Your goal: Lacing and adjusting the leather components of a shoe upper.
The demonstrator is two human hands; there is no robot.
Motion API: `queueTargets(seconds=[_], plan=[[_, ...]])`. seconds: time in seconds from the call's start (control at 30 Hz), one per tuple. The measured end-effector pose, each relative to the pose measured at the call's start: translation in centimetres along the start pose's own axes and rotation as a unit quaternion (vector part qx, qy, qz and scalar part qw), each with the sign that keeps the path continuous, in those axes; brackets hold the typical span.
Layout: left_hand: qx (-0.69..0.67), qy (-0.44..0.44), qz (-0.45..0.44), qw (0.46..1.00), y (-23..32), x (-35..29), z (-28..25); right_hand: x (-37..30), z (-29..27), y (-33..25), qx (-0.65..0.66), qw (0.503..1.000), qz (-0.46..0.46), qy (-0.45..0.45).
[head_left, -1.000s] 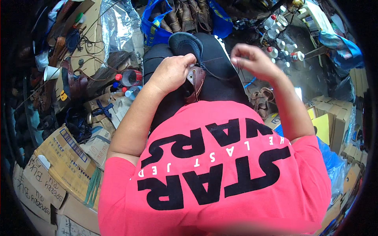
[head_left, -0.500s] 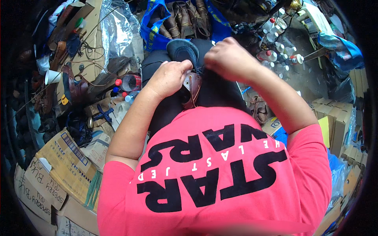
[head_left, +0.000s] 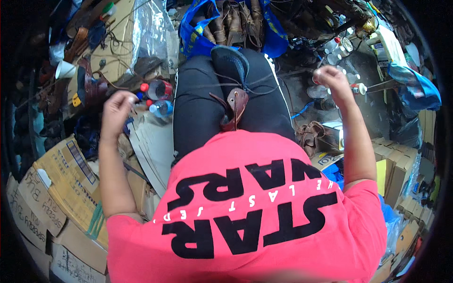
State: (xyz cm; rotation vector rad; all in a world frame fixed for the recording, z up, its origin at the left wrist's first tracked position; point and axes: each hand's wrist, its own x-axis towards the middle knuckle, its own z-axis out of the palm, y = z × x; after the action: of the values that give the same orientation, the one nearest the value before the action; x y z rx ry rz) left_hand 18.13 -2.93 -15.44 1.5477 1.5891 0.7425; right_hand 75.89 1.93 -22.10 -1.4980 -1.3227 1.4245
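Note:
Between my thighs rests a brown leather shoe [head_left: 237, 102], its dark sole [head_left: 230, 63] turned upward and a thin leather lace hanging loose on it. My left hand [head_left: 117, 111] is held out wide to the left, fingers closed in a pinch. Far out to the right, my right hand [head_left: 334, 80] is closed too. A dark thread [head_left: 288, 73] runs from the shoe toward both hands, stretched nearly straight across my legs. The exact grip on the thread ends is too small to make out clearly.
Beyond my knees stands a blue bag [head_left: 274, 45] filled with brown shoes. Plastic bottles lie to the left [head_left: 159, 88] and right [head_left: 317, 91]. Cardboard boxes [head_left: 66, 181] are stacked at the lower left, and a white cup [head_left: 65, 70] stands at the left.
Both hands have moved away from the shoe, the left one outward left and the right one outward right. The thread now stretches between them, and the shoe stays between my thighs.

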Motion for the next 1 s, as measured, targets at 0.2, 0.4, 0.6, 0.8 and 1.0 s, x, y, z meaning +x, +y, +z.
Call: queueTargets(seconds=[0.2, 0.4, 0.6, 0.8, 1.0], plan=[[-0.448, -0.056, 0.188, 0.872, 9.0, 2.9, 2.9, 2.0, 8.3, -8.1, 0.466, 0.878, -0.105, -0.016], [-0.289, -0.273, 0.062, 0.915, 11.4, 0.3, 3.1, -0.2, 5.9, -8.5, 0.243, 0.907, -0.16, -0.305], [0.378, 0.134, 0.005, 0.916, 9.9, -0.3, -10.2, -4.9, -7.9, 1.6, -0.342, 0.938, 0.051, 0.019], [0.625, 0.457, 0.049, 0.631, 5.3, -2.4, -20.9, -12.0, -23.5, 7.4, -0.576, 0.732, 0.216, 0.293], [0.211, 0.049, 0.238, 0.947, 6.9, 0.8, 9.1, -5.1, 2.8, 0.7, -0.341, 0.935, -0.073, 0.058]])
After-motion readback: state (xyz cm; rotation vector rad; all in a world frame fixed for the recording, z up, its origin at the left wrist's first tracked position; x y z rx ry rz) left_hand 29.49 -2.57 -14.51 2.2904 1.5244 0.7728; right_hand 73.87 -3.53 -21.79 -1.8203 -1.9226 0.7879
